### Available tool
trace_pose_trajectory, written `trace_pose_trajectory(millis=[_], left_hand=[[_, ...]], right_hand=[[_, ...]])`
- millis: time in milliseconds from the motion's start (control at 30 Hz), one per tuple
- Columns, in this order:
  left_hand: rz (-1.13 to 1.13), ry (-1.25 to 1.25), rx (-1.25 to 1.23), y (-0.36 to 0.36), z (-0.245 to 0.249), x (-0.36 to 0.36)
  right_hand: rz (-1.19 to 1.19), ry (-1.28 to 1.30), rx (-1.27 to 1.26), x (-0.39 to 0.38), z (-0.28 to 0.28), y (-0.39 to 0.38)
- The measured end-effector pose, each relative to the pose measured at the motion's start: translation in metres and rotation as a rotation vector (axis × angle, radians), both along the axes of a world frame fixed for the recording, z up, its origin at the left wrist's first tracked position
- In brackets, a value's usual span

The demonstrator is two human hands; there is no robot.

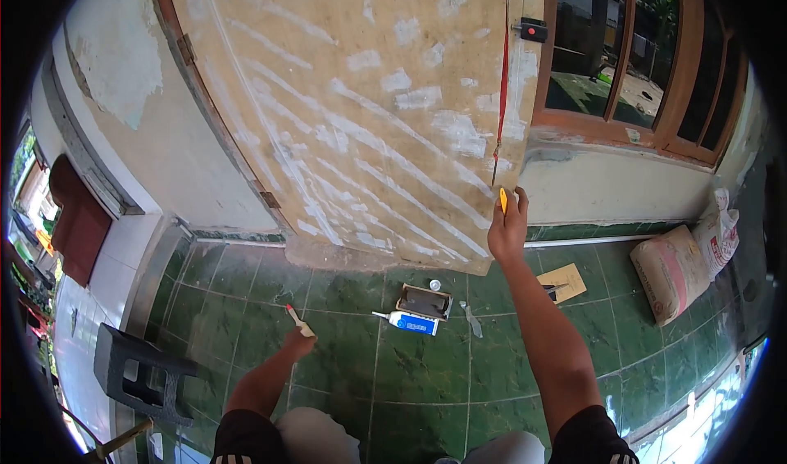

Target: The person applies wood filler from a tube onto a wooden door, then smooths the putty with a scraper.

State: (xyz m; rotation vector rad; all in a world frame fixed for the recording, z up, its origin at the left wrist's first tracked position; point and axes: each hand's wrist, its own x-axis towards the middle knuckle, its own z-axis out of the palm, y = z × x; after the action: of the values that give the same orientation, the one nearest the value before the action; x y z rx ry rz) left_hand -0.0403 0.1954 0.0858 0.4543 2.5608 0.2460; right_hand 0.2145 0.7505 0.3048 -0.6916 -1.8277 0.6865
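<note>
My left hand [300,344] is closed around a paintbrush [297,320] with a pale body and a red end, held above the green tiled floor. Stretched out to the door's lower right edge, my right hand [509,233] grips a tool with a yellow handle [503,201]; its working end is hidden by the fingers. The wooden door [369,210] is covered in white filler streaks and patches. Just above my right hand hangs a red strap [503,70], its thin lower end reaching down close to my fingers. A black latch [530,29] sits near the door's edge.
On the floor lie a white and blue tube [413,323], an open tray [425,302], a round white cap [434,284], a translucent strip [470,320] and a yellow sheet [564,283]. Sacks [670,274] lean at right. A dark stool [147,374] lies at left.
</note>
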Motion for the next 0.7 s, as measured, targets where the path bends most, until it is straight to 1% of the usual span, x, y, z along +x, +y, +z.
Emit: trace_pose_trajectory(millis=[67, 133, 200, 233, 300, 333, 367, 433, 467, 533, 600, 700], left_hand=[[0.261, 0.075, -0.071, -0.016, 0.013, 0.012], [0.297, 0.004, 0.078, -0.036, 0.002, 0.005], [0.333, 0.132, 0.062, -0.051, -0.042, -0.013], [0.308, 0.129, 0.077, -0.044, -0.042, -0.022], [0.266, 0.11, 0.104, -0.036, -0.047, -0.02], [0.146, 0.136, 0.113, -0.033, -0.059, -0.026], [0.03, 0.162, 0.122, -0.035, -0.071, -0.029], [-0.203, 0.244, 0.18, -0.028, -0.092, -0.029], [-0.252, 0.248, 0.209, -0.021, -0.102, -0.027], [-0.35, 0.253, 0.267, 0.0, -0.091, -0.014], [-0.514, 0.262, 0.307, 0.016, -0.089, -0.011], [-0.738, 0.227, 0.408, 0.045, -0.095, -0.019]], right_hand=[[0.011, -0.019, -0.018, -0.011, 0.003, 0.016], [0.012, 0.003, -0.012, -0.024, 0.006, 0.033], [-0.003, 0.052, 0.013, -0.036, -0.001, 0.05], [-0.008, 0.042, -0.094, -0.043, 0.003, 0.053], [-0.049, 0.04, -0.189, -0.054, 0.02, 0.05], [-0.066, 0.037, -0.242, -0.059, 0.021, 0.051], [-0.079, 0.068, -0.167, -0.069, 0.01, 0.061], [-0.117, 0.071, -0.183, -0.083, 0.003, 0.069], [-0.139, 0.077, -0.189, -0.09, 0.001, 0.073], [-0.136, 0.115, -0.273, -0.1, -0.003, 0.082], [-0.13, 0.139, -0.349, -0.108, 0.003, 0.081], [-0.134, 0.141, -0.376, -0.118, -0.001, 0.093]])
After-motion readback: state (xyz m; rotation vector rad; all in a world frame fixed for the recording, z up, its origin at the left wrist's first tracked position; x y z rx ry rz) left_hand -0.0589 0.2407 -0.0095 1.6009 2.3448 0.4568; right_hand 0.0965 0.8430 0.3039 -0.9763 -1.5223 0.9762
